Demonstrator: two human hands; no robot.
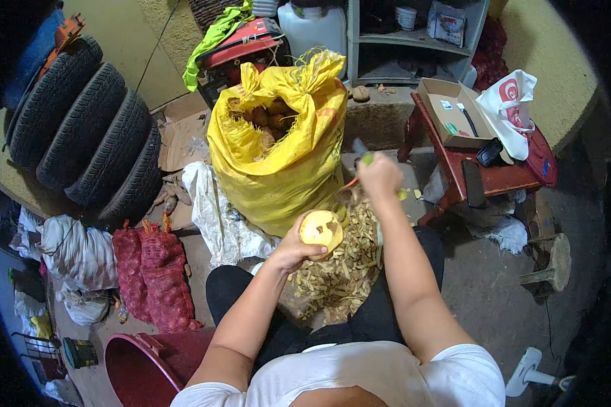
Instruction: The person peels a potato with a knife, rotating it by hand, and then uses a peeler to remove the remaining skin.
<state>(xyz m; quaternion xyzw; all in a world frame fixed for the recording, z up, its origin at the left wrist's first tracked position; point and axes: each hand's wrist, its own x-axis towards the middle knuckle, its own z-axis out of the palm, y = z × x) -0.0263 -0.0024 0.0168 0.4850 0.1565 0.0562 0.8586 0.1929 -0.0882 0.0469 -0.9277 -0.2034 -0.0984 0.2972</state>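
Observation:
My left hand [297, 248] is closed around a pale yellow potato [321, 230], peeled over most of the side facing up, with a brown patch of skin left on it. To its right and further forward, my right hand [379, 178] grips a tool with a green part [367, 158] and a greyish tip, smeared by motion; I cannot tell its exact kind. A thin orange piece sticks out beside that fist. Under both hands a heap of potato peelings [336, 288] covers the floor between my legs. Just ahead stands an open yellow sack [278, 183] holding brown potatoes [270, 121].
On the left are stacked tyres [105, 132], red mesh sacks [155, 275] and a white sack [78, 251]. A dark red tub [157, 363] stands by my left elbow. To the right, a red table [448, 173] carries a cardboard box [455, 112] and a white bag [512, 112].

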